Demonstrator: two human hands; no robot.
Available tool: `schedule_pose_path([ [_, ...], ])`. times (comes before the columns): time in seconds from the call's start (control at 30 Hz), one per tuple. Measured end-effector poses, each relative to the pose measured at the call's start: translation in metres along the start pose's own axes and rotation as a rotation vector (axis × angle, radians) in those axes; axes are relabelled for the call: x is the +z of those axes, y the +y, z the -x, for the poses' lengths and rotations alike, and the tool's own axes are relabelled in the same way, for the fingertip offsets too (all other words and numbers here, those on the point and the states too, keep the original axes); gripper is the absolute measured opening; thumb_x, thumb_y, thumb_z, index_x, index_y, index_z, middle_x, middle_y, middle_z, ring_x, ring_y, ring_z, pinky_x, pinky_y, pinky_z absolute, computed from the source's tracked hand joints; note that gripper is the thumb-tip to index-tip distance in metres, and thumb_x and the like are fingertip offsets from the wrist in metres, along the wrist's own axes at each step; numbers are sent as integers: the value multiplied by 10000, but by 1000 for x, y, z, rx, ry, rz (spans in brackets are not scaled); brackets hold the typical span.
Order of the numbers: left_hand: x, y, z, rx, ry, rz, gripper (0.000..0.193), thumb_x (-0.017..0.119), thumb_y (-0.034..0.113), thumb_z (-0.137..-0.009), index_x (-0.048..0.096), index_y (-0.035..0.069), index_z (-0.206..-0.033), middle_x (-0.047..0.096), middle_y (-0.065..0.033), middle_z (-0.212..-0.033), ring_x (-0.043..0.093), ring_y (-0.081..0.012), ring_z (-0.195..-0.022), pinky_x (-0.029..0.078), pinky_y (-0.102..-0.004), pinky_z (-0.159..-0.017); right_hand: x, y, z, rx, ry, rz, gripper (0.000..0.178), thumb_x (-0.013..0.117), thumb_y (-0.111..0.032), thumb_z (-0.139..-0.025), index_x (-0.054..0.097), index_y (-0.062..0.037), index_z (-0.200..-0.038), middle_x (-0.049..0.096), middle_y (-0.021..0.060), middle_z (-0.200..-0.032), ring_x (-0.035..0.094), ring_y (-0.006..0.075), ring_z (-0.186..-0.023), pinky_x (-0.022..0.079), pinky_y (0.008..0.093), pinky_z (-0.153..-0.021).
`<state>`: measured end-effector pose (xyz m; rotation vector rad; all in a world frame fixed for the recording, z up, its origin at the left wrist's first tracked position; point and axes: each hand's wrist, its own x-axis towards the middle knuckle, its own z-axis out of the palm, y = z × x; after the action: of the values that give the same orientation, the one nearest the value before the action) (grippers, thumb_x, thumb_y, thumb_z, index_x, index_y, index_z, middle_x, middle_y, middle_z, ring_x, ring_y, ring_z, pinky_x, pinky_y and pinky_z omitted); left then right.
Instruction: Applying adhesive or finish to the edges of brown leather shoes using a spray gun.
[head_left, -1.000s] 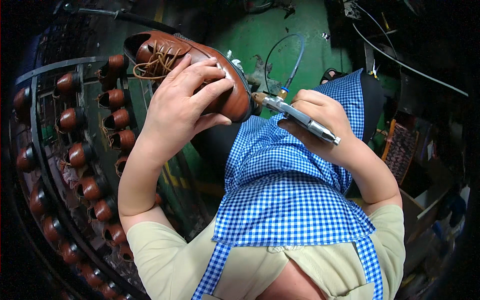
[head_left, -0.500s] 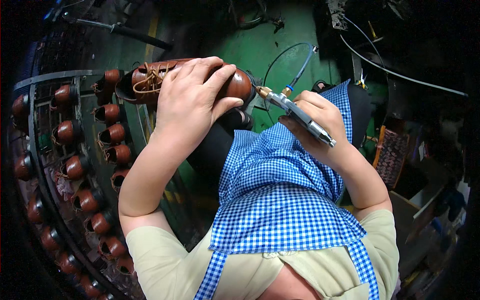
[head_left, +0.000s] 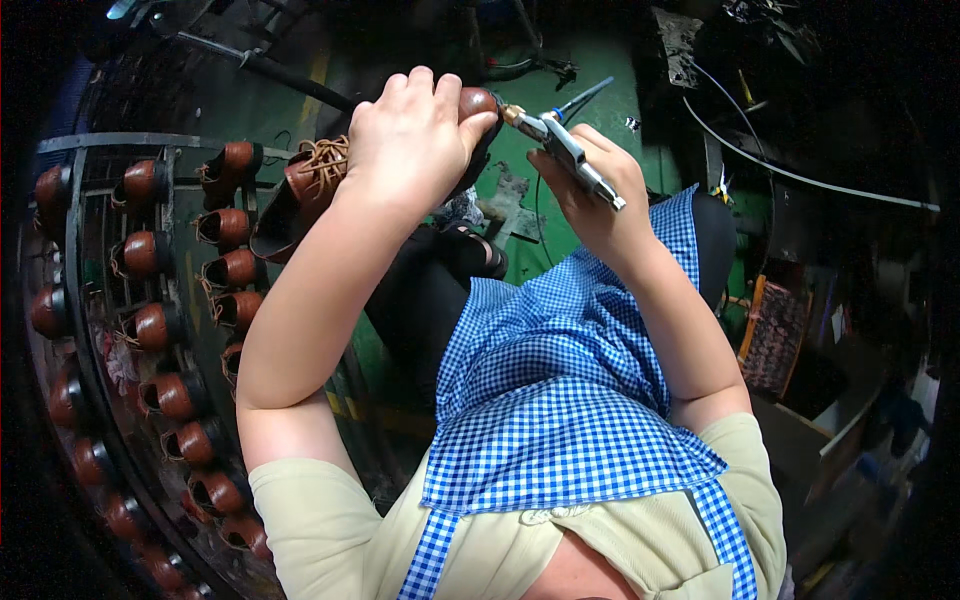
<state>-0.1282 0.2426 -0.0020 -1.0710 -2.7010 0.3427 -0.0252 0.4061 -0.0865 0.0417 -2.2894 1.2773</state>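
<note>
My left hand (head_left: pixel 412 140) is wrapped over the front part of a brown lace-up leather shoe (head_left: pixel 300 195), with its toe pointing right and its tan laces showing beside my wrist. Much of the shoe's upper is hidden under that hand. In my right hand (head_left: pixel 605 195) is a metal spray gun (head_left: pixel 566 150) with a brass nozzle and a blue air hose. The nozzle sits right by the shoe's toe edge; whether they touch I cannot tell.
At my left stands a metal rack (head_left: pixel 75 260) bearing several rows of similar brown shoes (head_left: pixel 145 255). A dark bar (head_left: pixel 270 70) reaches in from the upper left. A pale hose (head_left: pixel 820 170) runs across the right. Below lies a green floor (head_left: pixel 590 110).
Both hands have moved farther from my body with the shoe and spray gun. The shoe has tilted, its toe now higher and its heel lower. The spray gun has shifted left.
</note>
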Motion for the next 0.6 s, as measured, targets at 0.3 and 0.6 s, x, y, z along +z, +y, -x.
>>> schedule_pose_path([
  [0.3,13,-28,-39,-236,-253,-1,580,427,550,-1022,620,17,-1144,669,-211,-1113,658,-371,-1094,544,-469,-901,44,4,-18,-43,49,-40,200,751,-228,-866,646,-71,-800,599,89,-770,612,311,-693,489,407,-593],
  [0.6,16,-67,-74,-318,-536,45,692,419,605,-992,642,10,-1264,663,-231,-1251,639,-359,-1184,493,-459,-1012,74,-5,-18,-86,90,-48,143,757,-169,-870,671,-55,-871,586,97,-762,578,306,-660,462,391,-590],
])
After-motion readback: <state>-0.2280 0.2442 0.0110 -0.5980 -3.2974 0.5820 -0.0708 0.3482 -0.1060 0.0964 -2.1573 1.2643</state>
